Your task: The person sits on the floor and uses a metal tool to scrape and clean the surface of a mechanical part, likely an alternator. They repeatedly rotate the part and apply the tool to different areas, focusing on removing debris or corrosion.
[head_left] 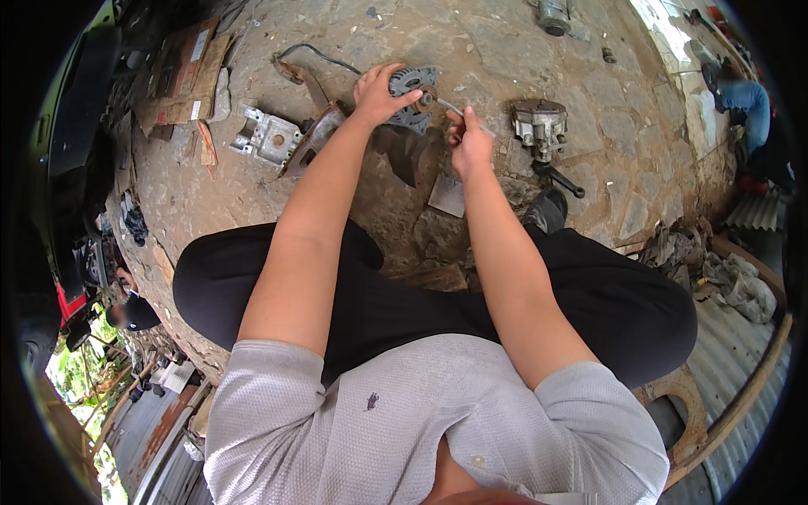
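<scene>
While the person sits low over the stone-paved ground, the left hand (380, 94) is clamped on a round, grey, ribbed metal housing (409, 80), thumb reaching to the rusty brown round hub (428, 97) on its face. That housing rests on the ground ahead of the knees, and the right hand (471, 147) is closed around a thin, pale metal rod (483, 127), its far end at the hub. From where I stand, I can't tell whether that end bites on anything or only meets the rim.

I'd judge the job partway through: the housing is steadied and the tool brought to it, but the hub sits in place and nothing looks freed, so the work at the hub seems to be what's left.

A long, rusty, curved metal piece (319, 135) lies by the left forearm, with a silver, boxy metal casting (268, 139) just beyond it and a thin black cable (327, 55) above. To the right sits a grey, lumpy metal assembly (540, 126), well clear of the tool. Nearer the lap is a flat, pale square plate (447, 195). To my eye, the rusty piece crowds the left side most; the right has more elbow room.
</scene>
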The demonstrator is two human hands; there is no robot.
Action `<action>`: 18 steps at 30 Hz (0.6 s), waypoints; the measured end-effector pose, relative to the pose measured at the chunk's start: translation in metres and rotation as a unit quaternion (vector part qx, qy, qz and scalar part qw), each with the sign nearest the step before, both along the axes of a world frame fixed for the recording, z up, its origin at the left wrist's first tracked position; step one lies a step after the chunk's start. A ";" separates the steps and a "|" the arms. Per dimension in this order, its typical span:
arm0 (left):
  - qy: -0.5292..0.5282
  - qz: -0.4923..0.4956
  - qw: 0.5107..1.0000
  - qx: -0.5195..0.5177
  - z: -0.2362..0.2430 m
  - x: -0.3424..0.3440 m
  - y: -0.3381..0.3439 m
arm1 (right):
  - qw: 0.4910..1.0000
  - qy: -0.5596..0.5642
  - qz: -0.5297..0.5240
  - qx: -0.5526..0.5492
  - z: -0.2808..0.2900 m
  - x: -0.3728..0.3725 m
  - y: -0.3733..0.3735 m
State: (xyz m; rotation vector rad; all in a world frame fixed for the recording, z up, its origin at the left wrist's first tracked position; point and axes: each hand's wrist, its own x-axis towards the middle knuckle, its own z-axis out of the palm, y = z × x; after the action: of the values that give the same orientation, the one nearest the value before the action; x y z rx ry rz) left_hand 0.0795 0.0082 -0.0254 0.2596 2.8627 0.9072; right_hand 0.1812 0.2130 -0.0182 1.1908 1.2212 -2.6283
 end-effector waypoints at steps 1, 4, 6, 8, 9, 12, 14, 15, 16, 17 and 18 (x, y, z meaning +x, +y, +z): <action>0.006 -0.005 1.000 0.002 0.000 -0.001 -0.001 | 0.998 -0.019 -0.033 -0.055 -0.001 0.004 -0.009; 0.015 -0.023 1.000 0.000 -0.001 0.001 -0.007 | 0.989 -0.090 -0.087 -0.080 0.007 0.016 -0.038; 0.013 -0.046 0.999 -0.002 0.007 0.003 -0.006 | 0.985 -0.124 -0.102 -0.066 0.016 0.018 -0.037; 0.009 -0.038 0.999 -0.002 0.013 0.009 -0.003 | 0.993 -0.108 -0.051 0.026 0.015 0.014 -0.013; 0.009 -0.029 1.000 -0.002 0.013 0.008 -0.003 | 0.992 -0.097 -0.022 0.072 0.018 0.010 0.001; -0.047 0.012 0.997 0.058 0.009 -0.002 -0.002 | 0.984 -0.025 -0.046 0.168 0.027 -0.005 0.025; -0.059 0.025 0.996 0.057 0.006 -0.002 0.001 | 0.976 0.031 -0.013 0.215 0.034 -0.012 0.029; -0.063 0.030 0.996 0.057 0.006 -0.003 0.002 | 0.974 0.035 0.005 0.226 0.039 -0.015 0.027; -0.057 0.026 0.997 0.040 0.005 -0.003 0.002 | 0.971 0.038 0.022 0.236 0.043 -0.017 0.023; -0.052 0.021 0.998 0.024 0.005 -0.001 0.003 | 0.967 0.042 0.037 0.248 0.045 -0.018 0.021; -0.047 0.015 0.999 0.008 0.006 -0.001 0.004 | 0.962 0.055 0.047 0.265 0.047 -0.019 0.016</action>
State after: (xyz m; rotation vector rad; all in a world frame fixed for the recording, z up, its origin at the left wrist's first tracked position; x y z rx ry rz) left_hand 0.0788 0.0123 -0.0198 0.1718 2.7819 0.9221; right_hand 0.1624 0.2287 0.0289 1.0006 2.0345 -2.3968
